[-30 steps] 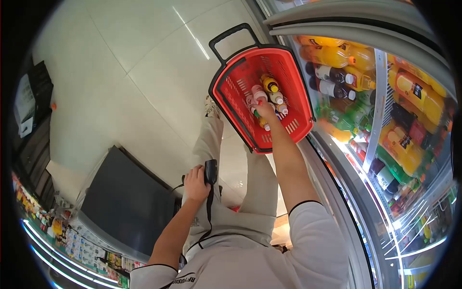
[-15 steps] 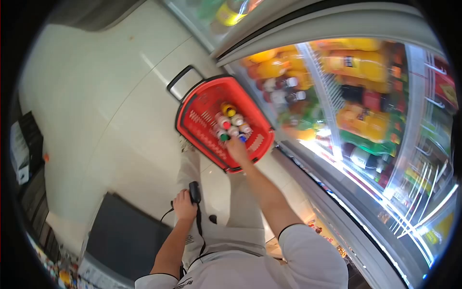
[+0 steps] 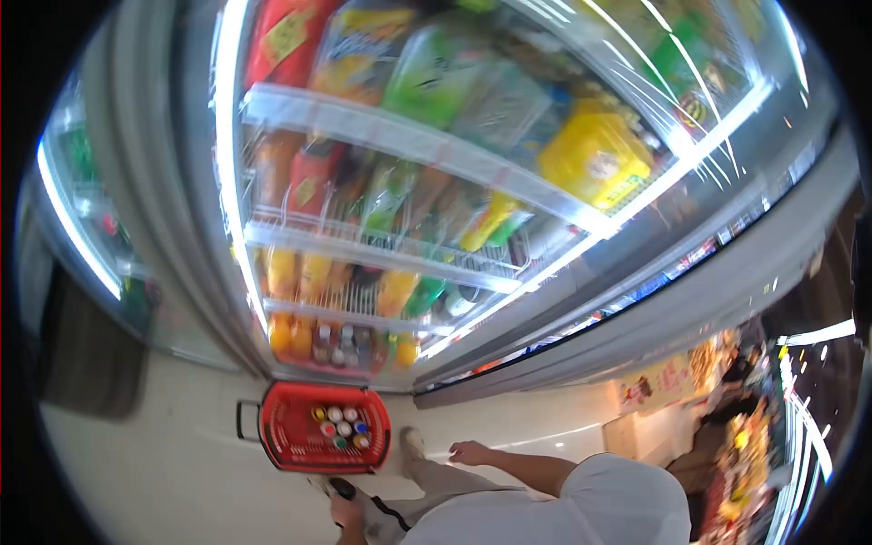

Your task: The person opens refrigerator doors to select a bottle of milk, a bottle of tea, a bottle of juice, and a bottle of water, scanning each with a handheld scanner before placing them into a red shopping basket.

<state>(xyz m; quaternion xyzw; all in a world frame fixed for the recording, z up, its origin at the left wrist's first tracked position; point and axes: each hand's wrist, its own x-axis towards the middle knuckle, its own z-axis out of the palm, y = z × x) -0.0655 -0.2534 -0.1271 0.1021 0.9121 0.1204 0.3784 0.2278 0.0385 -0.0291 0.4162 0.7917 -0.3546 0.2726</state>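
My left hand [image 3: 347,514] is wrapped round a black handheld device [image 3: 342,489] with a strap hanging from it. My right hand [image 3: 470,452] is held away from the basket, over the floor to its right. Its fingers are loosely extended and nothing shows in them. On the floor stands a red shopping basket [image 3: 292,407] with a black handle at its left. Several small bottles [image 3: 340,429] stand grouped inside, their caps white, yellow, red, green and blue.
A lit fridge [image 3: 381,136] rises in front, its shelves filled with drinks and packets. At its left is a grey door edge [image 3: 168,163]. A grey fridge base [image 3: 581,350] runs off to the right. Food displays [image 3: 745,454] stand at the far right.
My right hand has come out of the basket, away from the bottles, and moved right. The view has swung up and right toward the fridge shelves. My left hand keeps its hold.
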